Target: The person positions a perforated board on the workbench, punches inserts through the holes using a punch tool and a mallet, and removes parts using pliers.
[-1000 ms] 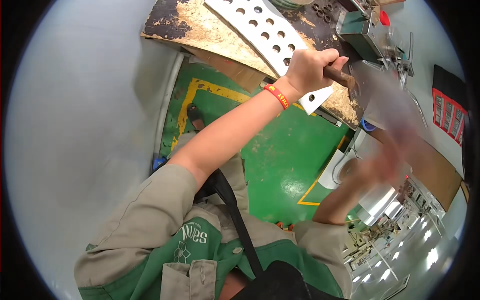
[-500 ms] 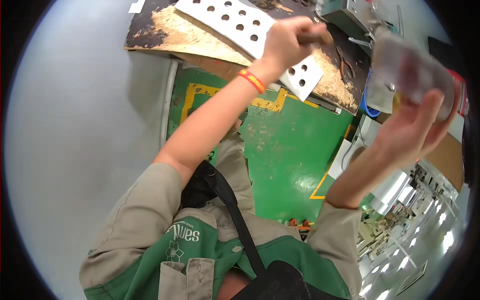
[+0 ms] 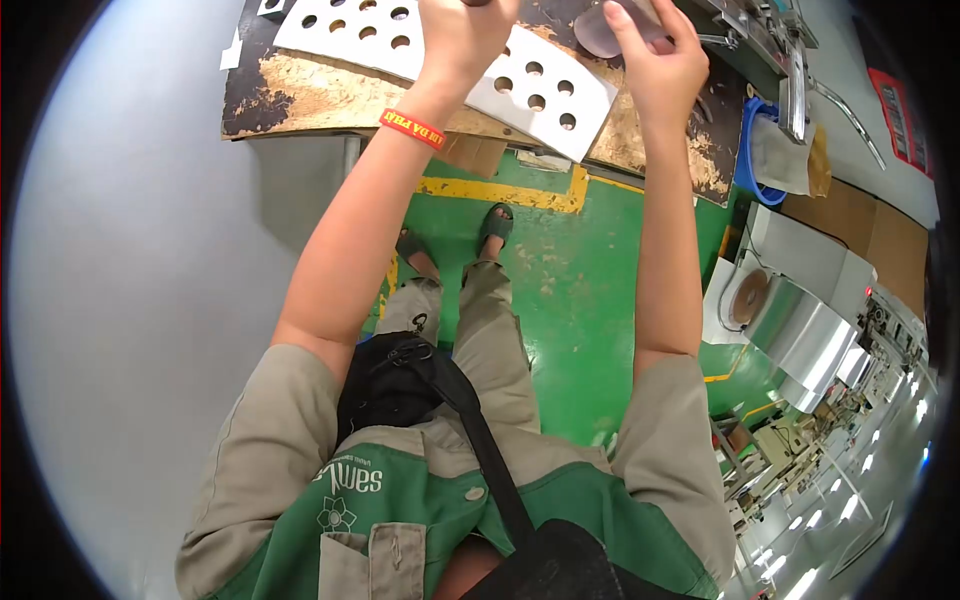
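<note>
My left hand (image 3: pixel 462 35), with a red and yellow wristband, is closed around a brown handle-like piece (image 3: pixel 478 2). Most of that piece is cut off by the frame's top edge. Below this hand lies a white plate (image 3: pixel 594 98) with rows of round holes, tilted across the worn wooden workbench (image 3: pixel 315 95). My right hand (image 3: pixel 665 70) has its thumb and fingers curved at a clear plastic container (image 3: pixel 595 38), low over the bench beyond the plate. The far side of the container and some fingertips are out of sight.
A metal fixture (image 3: pixel 793 90) with rods stands at the bench's right. Beside it hangs a blue-rimmed bin (image 3: pixel 748 150). A large silver roll (image 3: pixel 800 325) is farther right. A grey surface (image 3: pixel 160 250) fills the left, and the green floor (image 3: pixel 575 290) is below.
My right hand has brought the clear container left, from the right side to over the bench. My left hand has moved left and up with the brown piece. The view has shifted.
</note>
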